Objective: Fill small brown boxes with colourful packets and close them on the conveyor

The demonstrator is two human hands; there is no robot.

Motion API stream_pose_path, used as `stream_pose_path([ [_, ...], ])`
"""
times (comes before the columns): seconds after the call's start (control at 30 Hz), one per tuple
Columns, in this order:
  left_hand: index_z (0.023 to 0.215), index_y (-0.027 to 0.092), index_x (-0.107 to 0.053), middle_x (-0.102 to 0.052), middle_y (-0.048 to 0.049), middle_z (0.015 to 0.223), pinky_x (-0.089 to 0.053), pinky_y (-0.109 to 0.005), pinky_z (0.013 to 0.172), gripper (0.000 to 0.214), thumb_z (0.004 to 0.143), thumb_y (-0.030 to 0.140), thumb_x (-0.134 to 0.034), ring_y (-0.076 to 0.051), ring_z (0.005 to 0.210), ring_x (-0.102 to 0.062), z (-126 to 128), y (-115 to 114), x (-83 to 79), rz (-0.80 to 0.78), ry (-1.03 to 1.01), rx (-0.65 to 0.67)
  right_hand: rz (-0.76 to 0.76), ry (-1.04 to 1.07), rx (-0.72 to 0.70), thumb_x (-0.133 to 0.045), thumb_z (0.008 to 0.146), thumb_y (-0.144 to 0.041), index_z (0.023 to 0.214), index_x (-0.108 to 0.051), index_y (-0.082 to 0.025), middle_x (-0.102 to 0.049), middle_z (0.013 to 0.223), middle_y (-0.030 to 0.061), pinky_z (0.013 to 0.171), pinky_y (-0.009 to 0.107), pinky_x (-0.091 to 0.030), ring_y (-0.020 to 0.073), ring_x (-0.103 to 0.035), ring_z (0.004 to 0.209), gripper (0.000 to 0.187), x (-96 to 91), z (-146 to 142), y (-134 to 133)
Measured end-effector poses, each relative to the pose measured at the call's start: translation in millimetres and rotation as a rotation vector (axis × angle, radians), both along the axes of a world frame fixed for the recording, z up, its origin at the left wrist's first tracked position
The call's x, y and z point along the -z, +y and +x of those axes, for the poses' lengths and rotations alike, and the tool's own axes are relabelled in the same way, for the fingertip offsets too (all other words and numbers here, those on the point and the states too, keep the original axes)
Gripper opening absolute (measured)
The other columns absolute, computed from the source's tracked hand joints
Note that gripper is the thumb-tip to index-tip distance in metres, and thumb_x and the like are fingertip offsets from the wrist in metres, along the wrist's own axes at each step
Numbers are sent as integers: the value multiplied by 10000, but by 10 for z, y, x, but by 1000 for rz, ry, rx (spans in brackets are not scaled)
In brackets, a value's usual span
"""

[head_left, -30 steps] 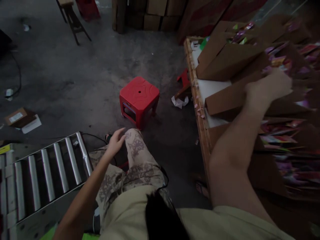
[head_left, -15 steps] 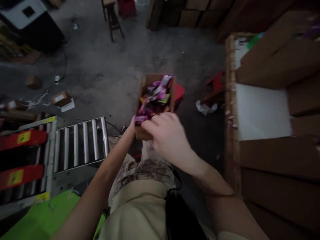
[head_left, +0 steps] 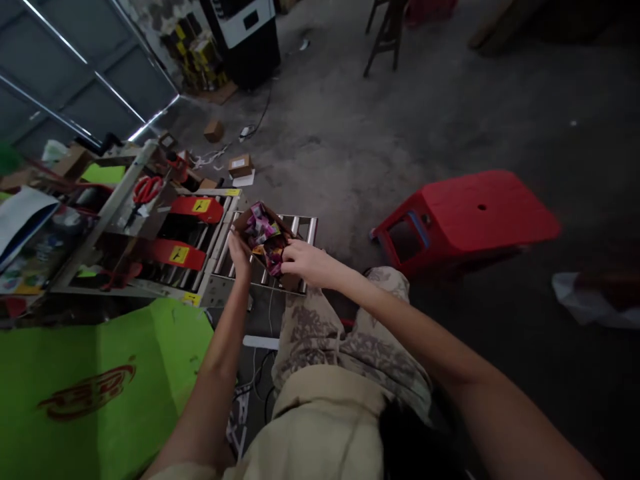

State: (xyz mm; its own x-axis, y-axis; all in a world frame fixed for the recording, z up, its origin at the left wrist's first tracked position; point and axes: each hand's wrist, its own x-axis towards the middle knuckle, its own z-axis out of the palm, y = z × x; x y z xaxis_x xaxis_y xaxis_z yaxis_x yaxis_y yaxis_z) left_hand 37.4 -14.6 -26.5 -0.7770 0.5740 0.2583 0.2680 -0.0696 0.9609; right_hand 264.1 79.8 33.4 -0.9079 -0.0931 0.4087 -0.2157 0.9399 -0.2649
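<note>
The left hand is holding the left side of an open-topped cardboard carton, its fingers lying along the outer wall, partly hidden. The right hand is meeting the carton at its near right edge, fingers bent and close together, their tips touching the rim area and the wrapped packets; whether they are pinching a packet or only gripping the cardboard, I cannot tell.

The carton is tilting slightly, its matte brown walls enclosing crinkled, glossy packets that are showing purple, pink, orange and a fleck of yellow-green. It is sitting in view over a roller conveyor, whose smooth metal cylinders are running parallel between straight rails; whether its base is touching them is unclear. Left of the rollers, red guards are carrying yellow labels, and near them a red looped handle is lying.

Below, a creased lime-green sheet is bearing a red oval logo. Patterned fabric trousers are covering the person's legs. Off to the right, a moulded red plastic stool with a round hole in its seat is standing on the grey floor. Beyond the conveyor, a small labelled box is resting on that floor.
</note>
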Motion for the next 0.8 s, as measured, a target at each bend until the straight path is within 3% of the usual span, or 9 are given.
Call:
stream_pose_path([
  [0.07, 1245, 191, -589, -616, -112, 1259, -470, -340, 1029, 568, 939, 633, -406, -210, 1202, -583, -198, 46, -50, 73, 38, -34, -130, 94, 90, -602, 873, -233, 1076, -617, -162, -549, 1224, 153, 1015, 437, -404, 268, -475, 1180, 216, -26, 1, -101],
  [0.13, 1157, 180, -647, -660, -103, 1176, -486, -342, 999, 526, 907, 617, -492, -220, 1128, -622, -337, 109, -108, 107, 77, 25, -194, 120, 179, -654, 862, -369, 1250, -565, -144, -413, 1443, 200, 1104, 496, -355, 312, -381, 1347, 457, -57, -64, -206],
  [0.23, 1045, 172, -691, -698, -83, 1056, -506, -337, 949, 431, 891, 550, -553, -215, 1020, -655, -446, 145, -152, 134, 72, 80, -154, -2, 223, -548, 941, -415, 1438, -462, -234, -279, 1587, 152, 1176, 541, -259, 305, -277, 1461, 535, -25, -340, -283],
  [0.33, 971, 177, -696, -704, -56, 967, -514, -329, 911, 326, 859, 469, -605, -201, 943, -665, -485, 88, -148, 156, 59, 82, -166, -183, 350, -380, 1014, -365, 1426, -505, -227, -318, 1586, 122, 1193, 518, -247, 280, -275, 1478, 452, 127, -699, -231],
  [0.47, 808, 184, -665, -726, -60, 991, -500, -367, 953, 190, 785, 371, -649, -228, 1016, -665, -483, -51, -222, 180, 84, 220, -108, -311, 468, -440, 983, -338, 1309, -610, -82, -284, 1591, 174, 1216, 529, -191, 325, -232, 1489, 448, 342, -980, -191],
  [0.53, 740, 179, -644, -738, -79, 1011, -510, -376, 926, 185, 781, 360, -641, -242, 1016, -670, -475, -109, -325, 78, 80, 329, -89, -323, 467, -495, 955, -331, 1302, -612, -59, -303, 1578, 192, 1216, 533, -186, 331, -244, 1482, 456, 381, -1011, -221],
  [0.63, 733, 167, -686, -747, -86, 937, -514, -314, 784, 244, 817, 387, -620, -214, 873, -677, -505, -134, -502, -202, 202, 437, -120, -255, 444, -530, 937, -344, 1227, -662, -74, -448, 1486, 200, 1200, 541, -219, 329, -345, 1423, 418, 390, -981, -246],
  [0.73, 723, 159, -724, -704, -55, 707, -453, -268, 636, 333, 839, 442, -593, -174, 679, -628, -579, -41, -592, -409, 375, 487, -299, -84, 379, -472, 959, -289, 1079, -715, -132, -639, 1255, 146, 1161, 510, -309, 271, -511, 1266, 313, 409, -902, -215],
  [0.8, 673, 159, -701, -655, -41, 622, -427, -271, 609, 357, 851, 437, -565, -169, 624, -599, -594, 85, -576, -478, 457, 467, -480, 113, 356, -379, 979, -222, 1052, -698, -161, -684, 1128, 111, 1083, 439, -416, 216, -584, 1139, 332, 409, -819, -193],
])
